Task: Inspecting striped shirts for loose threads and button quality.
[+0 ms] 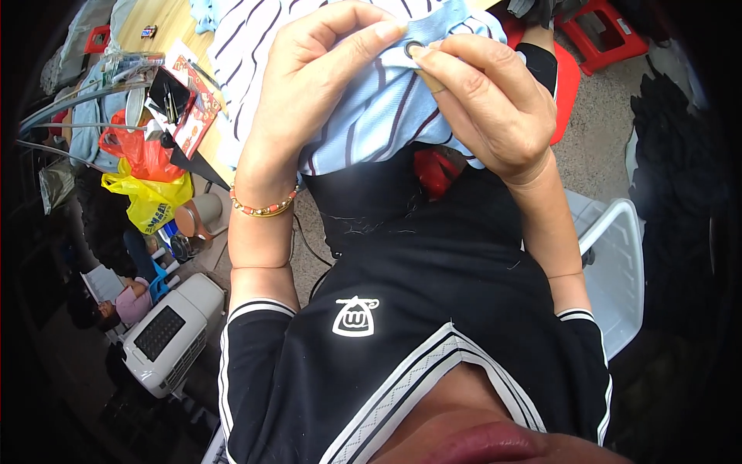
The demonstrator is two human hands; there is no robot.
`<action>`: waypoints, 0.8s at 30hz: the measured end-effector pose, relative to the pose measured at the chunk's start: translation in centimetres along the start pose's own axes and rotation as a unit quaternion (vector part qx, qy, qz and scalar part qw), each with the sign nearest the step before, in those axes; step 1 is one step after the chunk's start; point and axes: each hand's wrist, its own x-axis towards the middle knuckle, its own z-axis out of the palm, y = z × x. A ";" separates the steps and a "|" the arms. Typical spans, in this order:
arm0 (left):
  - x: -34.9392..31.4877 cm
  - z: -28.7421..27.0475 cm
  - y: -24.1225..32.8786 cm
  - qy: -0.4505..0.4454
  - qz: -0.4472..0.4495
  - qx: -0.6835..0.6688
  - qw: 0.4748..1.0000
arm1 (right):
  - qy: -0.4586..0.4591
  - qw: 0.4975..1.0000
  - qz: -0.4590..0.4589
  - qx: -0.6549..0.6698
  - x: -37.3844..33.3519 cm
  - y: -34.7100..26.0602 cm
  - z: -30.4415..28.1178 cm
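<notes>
A light blue knit garment with dark and white stripes spreads across my lap and up over the table edge. My left hand pinches its plain blue band between thumb and forefinger. A small dark round button shows on the band, right at the fingertips of my right hand. That hand is closed, with thumb and forefinger pressing at the button and the fabric. A thin yellowish band sits round one of its fingers. The two hands are close together at the top of the view.
A wooden table stands at the upper left, with pens and papers at its edge. Red and yellow plastic bags hang beside it. A white machine and a seated person are at lower left. Red stool, white plastic container at right.
</notes>
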 end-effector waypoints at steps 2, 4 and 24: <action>-0.1 0.0 0.0 0.002 -0.012 -0.008 1.000 | -0.018 1.000 -0.012 -0.011 0.1 0.0 -0.4; -0.2 0.6 0.1 0.014 -0.007 -0.005 1.000 | -0.035 0.999 -0.022 -0.022 0.1 0.2 -0.4; -0.8 0.1 0.3 0.009 0.069 0.133 0.989 | -0.045 0.992 0.068 0.091 0.6 0.8 0.1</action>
